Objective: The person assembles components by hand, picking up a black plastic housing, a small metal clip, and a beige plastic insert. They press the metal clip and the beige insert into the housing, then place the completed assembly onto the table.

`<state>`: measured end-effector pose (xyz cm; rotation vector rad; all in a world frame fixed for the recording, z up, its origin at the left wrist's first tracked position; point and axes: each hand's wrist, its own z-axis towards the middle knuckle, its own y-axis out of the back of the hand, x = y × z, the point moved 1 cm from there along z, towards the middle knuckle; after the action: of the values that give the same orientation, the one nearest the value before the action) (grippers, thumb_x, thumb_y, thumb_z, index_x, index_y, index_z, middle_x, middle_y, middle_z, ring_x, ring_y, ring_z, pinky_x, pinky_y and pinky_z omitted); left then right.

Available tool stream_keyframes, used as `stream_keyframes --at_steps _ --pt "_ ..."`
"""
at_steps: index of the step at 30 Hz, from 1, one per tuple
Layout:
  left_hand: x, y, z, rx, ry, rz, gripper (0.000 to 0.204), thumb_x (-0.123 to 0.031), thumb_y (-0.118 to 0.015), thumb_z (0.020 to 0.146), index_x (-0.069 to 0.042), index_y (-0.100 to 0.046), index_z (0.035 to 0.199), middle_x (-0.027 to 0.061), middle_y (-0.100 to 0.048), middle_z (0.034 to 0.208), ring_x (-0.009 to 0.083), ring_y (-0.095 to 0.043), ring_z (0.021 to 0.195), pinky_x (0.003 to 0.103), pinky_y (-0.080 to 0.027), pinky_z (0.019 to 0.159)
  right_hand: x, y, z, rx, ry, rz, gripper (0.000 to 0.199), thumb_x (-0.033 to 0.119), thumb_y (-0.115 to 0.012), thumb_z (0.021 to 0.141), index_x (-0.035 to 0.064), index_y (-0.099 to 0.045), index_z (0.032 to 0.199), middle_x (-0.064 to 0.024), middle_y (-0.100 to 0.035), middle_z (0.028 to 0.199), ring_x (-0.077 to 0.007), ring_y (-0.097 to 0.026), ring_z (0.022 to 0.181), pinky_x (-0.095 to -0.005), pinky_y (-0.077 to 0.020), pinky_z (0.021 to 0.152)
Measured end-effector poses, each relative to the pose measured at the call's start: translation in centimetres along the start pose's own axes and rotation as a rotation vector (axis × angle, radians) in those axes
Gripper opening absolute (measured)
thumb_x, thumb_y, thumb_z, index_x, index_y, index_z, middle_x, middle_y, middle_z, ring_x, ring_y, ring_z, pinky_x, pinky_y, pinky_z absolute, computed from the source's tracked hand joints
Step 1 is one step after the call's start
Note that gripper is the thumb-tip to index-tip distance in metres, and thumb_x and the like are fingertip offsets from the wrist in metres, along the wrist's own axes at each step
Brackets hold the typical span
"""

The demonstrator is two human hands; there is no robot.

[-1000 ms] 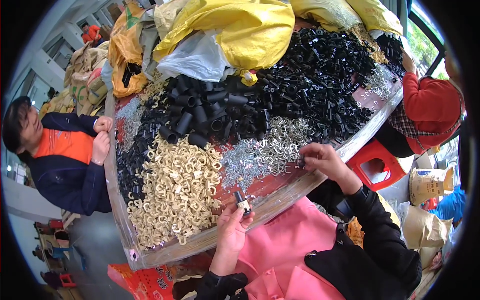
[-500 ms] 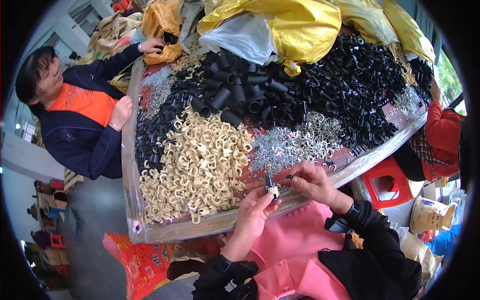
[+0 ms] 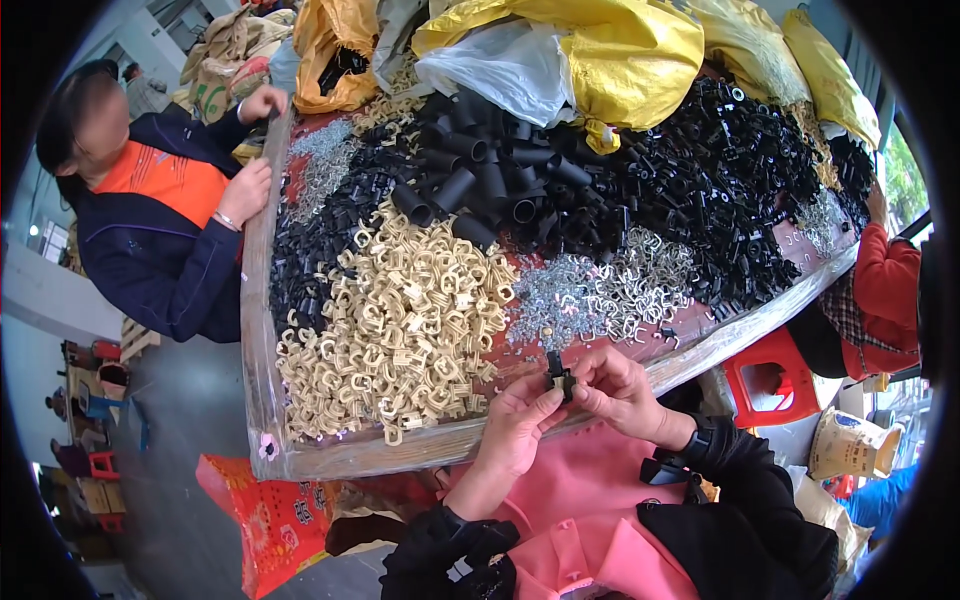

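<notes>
Yellow sacks [image 3: 590, 45] lie along the table's [image 3: 262, 400] far edge. A red stool [image 3: 770, 380] stands off its right corner, a red patterned bag [image 3: 265, 520] below its near-left corner.

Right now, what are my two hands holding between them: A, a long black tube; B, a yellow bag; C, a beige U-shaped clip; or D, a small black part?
D: the left hand and the right hand meet at the near edge of the table, pinching a small black part between their fingertips; the beige clips lie untouched in their pile.
</notes>
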<state>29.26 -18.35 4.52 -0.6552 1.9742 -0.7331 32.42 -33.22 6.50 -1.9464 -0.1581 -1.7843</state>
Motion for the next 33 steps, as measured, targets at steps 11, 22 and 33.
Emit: stream_keyframes --at_steps 11,22,33 --pt "-0.3 -0.1 0.3 -0.022 0.053 0.035 0.026 -0.012 -0.06 0.078 -0.006 -0.054 0.102 0.0021 -0.059 0.089 0.0101 -0.057 0.078 0.023 -0.047 0.068 0.5 0.8 0.7 0.033 0.025 -0.296 0.022 0.013 -0.061 0.077 0.0019 -0.055 0.094 0.001 -0.049 0.067 -0.0049 -0.044 0.059 -0.0193 -0.0365 0.05" --pt "-0.3 -0.2 0.3 0.078 0.068 0.135 0.032 -0.021 -0.049 0.086 0.0 -0.049 0.109 0.0042 -0.058 0.085 0.0089 -0.055 0.069 0.02 -0.046 0.063 1.0 1.5 1.2 0.119 0.528 -0.807 0.026 0.014 -0.064 0.071 0.0046 -0.056 0.094 -0.0095 -0.051 0.067 -0.0236 -0.052 0.059 -0.0312 -0.0423 0.053" --pt "-1.5 2.4 0.7 0.136 -0.153 0.267 0.03 -0.018 -0.044 0.087 0.003 -0.047 0.109 0.0099 -0.056 0.081 0.012 -0.053 0.064 0.022 -0.045 0.053 6.1 9.0 17.4 -0.258 0.484 -1.26 0.023 0.013 -0.059 0.07 0.0016 -0.053 0.089 -0.0116 -0.055 0.071 -0.0269 -0.054 0.068 -0.0337 -0.043 0.063"
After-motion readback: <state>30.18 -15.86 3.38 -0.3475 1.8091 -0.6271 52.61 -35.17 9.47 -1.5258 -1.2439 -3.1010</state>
